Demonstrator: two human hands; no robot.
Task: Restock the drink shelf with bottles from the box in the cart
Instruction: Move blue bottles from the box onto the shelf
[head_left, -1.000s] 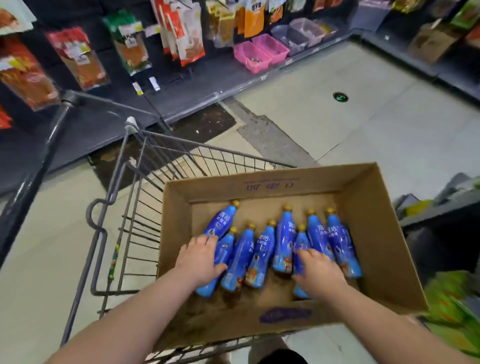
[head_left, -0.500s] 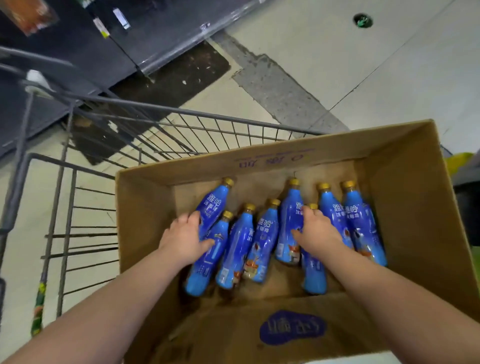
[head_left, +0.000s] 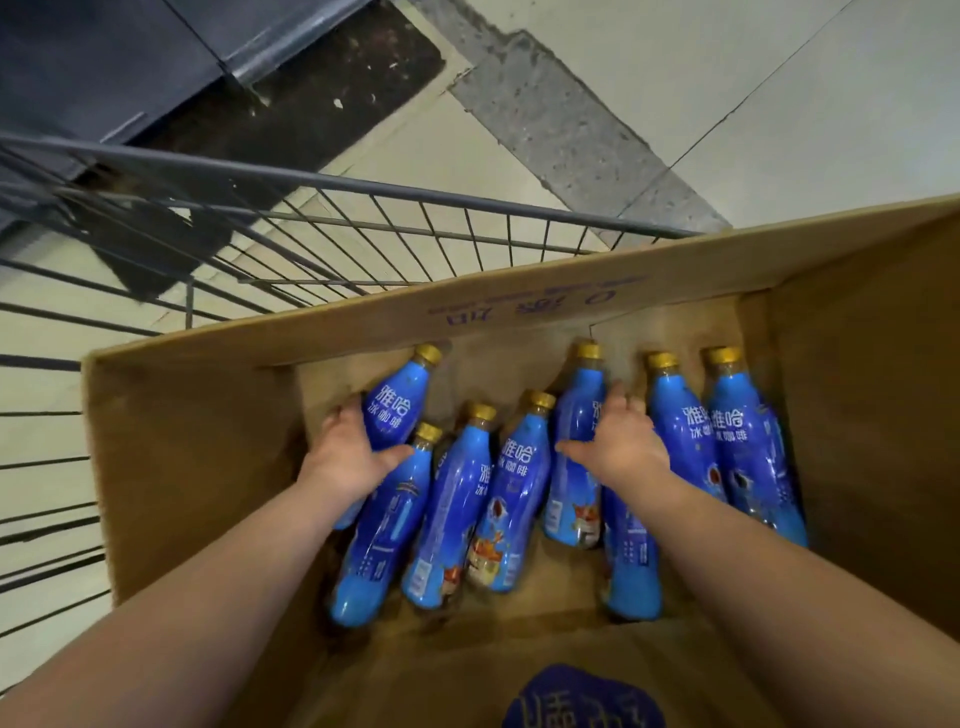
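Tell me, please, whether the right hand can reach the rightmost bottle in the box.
Probably yes: the rightmost bottle lies uncovered near the box wall, close beside the right hand, nothing lying across it.

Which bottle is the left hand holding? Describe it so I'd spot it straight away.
Start at the cardboard box in the wire cart, where blue bottles with gold caps lie side by side. The leftmost bottle, under the left hand, is the one. Unlike its three nearest neighbours, which lie closer to the person, its cap nearly reaches the box's far wall.
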